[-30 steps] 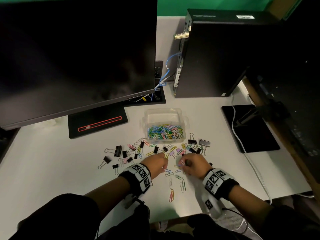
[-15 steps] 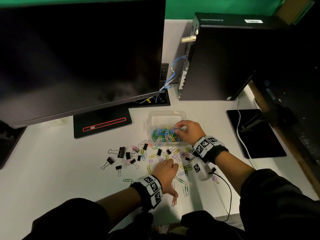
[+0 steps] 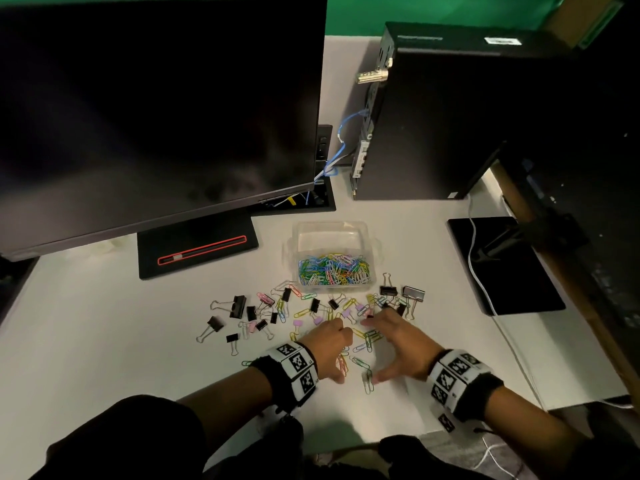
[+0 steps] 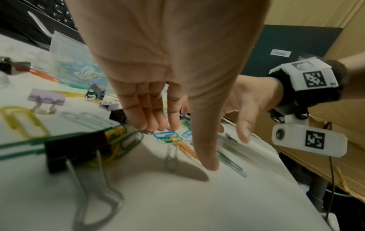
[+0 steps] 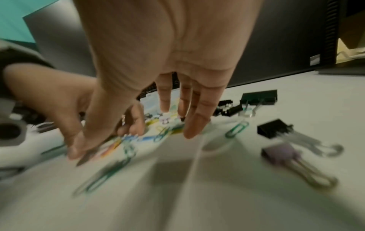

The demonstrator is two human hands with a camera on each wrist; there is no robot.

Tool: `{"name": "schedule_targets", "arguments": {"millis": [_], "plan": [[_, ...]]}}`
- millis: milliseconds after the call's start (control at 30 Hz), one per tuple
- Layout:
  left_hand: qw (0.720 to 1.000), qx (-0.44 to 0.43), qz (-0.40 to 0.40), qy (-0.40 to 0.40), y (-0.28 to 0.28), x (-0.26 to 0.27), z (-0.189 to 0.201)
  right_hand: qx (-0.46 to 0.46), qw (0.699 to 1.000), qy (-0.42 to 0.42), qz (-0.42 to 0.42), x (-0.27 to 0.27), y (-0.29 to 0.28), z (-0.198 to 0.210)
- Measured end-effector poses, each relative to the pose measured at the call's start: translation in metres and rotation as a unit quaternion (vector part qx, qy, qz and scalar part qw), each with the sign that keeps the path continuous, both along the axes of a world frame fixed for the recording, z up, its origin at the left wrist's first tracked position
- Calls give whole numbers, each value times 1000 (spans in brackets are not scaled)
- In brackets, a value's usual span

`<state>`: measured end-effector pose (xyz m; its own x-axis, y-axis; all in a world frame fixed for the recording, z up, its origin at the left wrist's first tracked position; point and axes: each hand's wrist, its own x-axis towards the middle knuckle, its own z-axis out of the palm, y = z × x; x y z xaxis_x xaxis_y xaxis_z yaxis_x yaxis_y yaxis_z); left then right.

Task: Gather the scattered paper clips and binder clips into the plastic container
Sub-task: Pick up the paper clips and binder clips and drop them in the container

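Beyond both hands, at the back of the white counter (image 3: 86,323), a dark monitor (image 3: 156,109) and a black computer tower (image 3: 450,116) stand clear of the work. Just past the fingertips sits the clear plastic container (image 3: 332,237), open-topped and already holding a heap of coloured paper clips (image 3: 334,270); judged set close so each handful travels little.

Between container and hands lie the scattered binder clips (image 3: 237,306), black and lilac, mixed with loose paper clips (image 3: 367,337). More trail off to the left of the left hand.

Left hand (image 3: 327,344): palm down, fingers straight, tips on the counter among the clips; grip open, nothing held. Thumb planted beside a grey clip (image 4: 171,156). Right hand (image 3: 398,344): fingers spread, open grip, empty, thumb reaching toward the left hand. Judged a two-handed rake, corralling the clips between them.

Hard to read: right wrist view is motion-blurred; clips under either palm are hidden; whether the right fingertips touch the counter, cannot tell.
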<state>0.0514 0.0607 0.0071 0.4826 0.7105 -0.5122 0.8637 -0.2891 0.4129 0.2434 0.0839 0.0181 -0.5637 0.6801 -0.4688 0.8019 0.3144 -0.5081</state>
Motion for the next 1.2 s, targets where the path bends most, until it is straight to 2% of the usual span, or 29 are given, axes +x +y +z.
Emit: {"name": "schedule_targets", "arguments": {"millis": [133, 233, 433, 767, 900, 1000, 1100, 1200], "plan": [[1000, 7, -18, 0, 0, 0, -2, 20, 1000, -10, -19, -2, -19, -17], [1000, 0, 1, -18, 0, 0, -1, 26, 997, 36, -62, -3, -24, -29], [1000, -12, 13, -15, -1, 3, -2, 19, 995, 52, -82, -2, -22, -24], [992, 53, -86, 75, -7, 8, 1, 8, 998, -1, -58, -4, -14, -14], [990, 64, -98, 78, -4, 4, 2, 11, 994, 28, -106, 3, -12, -14], [993, 59, -80, 64, 9, -1, 5, 16, 985, 54, -164, 12, -10, -11], [998, 65, 9, 15, 26, -8, 19, 22, 976, 66, -208, 20, -5, -7], [987, 111, 104, -53, 49, -21, 32, 17, 970, 82, -229, 18, 8, 0]]}}
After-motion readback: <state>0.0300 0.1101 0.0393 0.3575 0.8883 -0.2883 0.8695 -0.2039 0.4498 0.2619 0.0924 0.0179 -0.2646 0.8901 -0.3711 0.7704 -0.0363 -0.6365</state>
